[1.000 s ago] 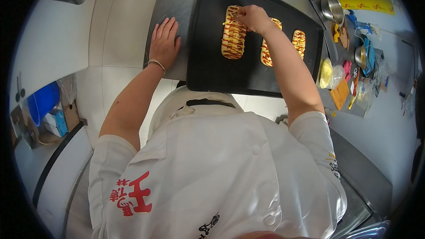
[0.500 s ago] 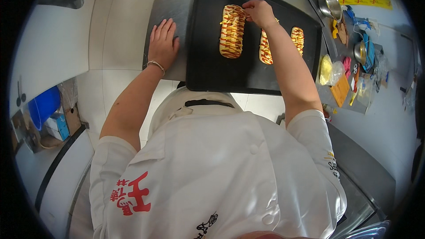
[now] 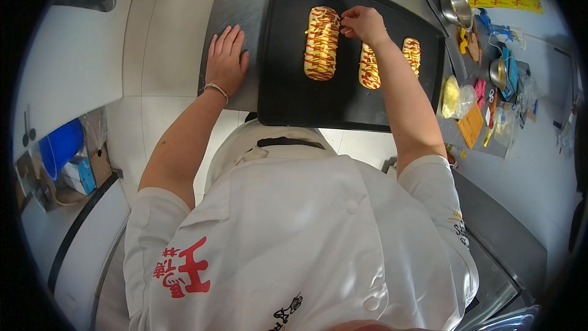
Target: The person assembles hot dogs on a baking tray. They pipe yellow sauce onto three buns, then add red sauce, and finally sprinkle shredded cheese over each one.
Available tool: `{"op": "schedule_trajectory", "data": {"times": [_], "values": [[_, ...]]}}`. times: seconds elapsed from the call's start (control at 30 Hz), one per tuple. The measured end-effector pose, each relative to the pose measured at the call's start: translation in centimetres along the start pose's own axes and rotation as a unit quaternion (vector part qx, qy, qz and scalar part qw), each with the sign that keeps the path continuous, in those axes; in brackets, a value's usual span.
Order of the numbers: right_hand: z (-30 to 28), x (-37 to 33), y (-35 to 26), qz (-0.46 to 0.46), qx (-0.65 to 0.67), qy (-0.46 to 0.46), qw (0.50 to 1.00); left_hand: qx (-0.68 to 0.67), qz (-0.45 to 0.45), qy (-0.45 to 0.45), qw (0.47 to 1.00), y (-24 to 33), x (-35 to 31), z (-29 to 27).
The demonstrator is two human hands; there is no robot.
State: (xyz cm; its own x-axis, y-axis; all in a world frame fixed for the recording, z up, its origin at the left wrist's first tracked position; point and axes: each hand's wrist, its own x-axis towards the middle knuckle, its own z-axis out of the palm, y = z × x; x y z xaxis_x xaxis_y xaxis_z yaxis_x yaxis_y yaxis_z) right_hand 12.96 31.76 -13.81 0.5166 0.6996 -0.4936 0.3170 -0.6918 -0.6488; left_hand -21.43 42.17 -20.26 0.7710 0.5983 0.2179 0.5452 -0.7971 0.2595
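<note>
Head view: my right hand (image 3: pixel 362 23) pinching at top edge of left bread (image 3: pixel 321 43) on black tray (image 3: pixel 294 95); left hand (image 3: pixel 225 61) lying flat, open, on steel surface (image 3: pixel 240 0). Risk: my forearm smearing sauce on middle bread (image 3: pixel 369 68), tray sliding.

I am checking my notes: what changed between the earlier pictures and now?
The right hand drew slightly back from the top of the left bread toward its right edge, fingers pinched. The left hand stayed flat beside the black tray; all three breads kept their places.
</note>
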Motion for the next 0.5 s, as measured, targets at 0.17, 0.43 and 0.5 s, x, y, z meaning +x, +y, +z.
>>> {"op": "schedule_trajectory", "data": {"times": [0.17, 0.43, 0.5], "values": [[0.5, -2.7, -1.3, -0.017, -0.073, -0.072, 0.995, -0.003, 0.001, 0.006, 1.0, -0.2, -0.1, 0.2], [0.8, -3.0, -0.6, 0.006, 0.031, -0.084, 0.996, 0.005, -0.001, 0.004, 1.0, -0.1, 0.0, 0.2], [0.8, -2.7, -0.2, -0.007, 0.042, -0.071, 0.997, 0.006, -0.002, 0.002, 1.0, 0.0, 0.0, 0.1]]}}
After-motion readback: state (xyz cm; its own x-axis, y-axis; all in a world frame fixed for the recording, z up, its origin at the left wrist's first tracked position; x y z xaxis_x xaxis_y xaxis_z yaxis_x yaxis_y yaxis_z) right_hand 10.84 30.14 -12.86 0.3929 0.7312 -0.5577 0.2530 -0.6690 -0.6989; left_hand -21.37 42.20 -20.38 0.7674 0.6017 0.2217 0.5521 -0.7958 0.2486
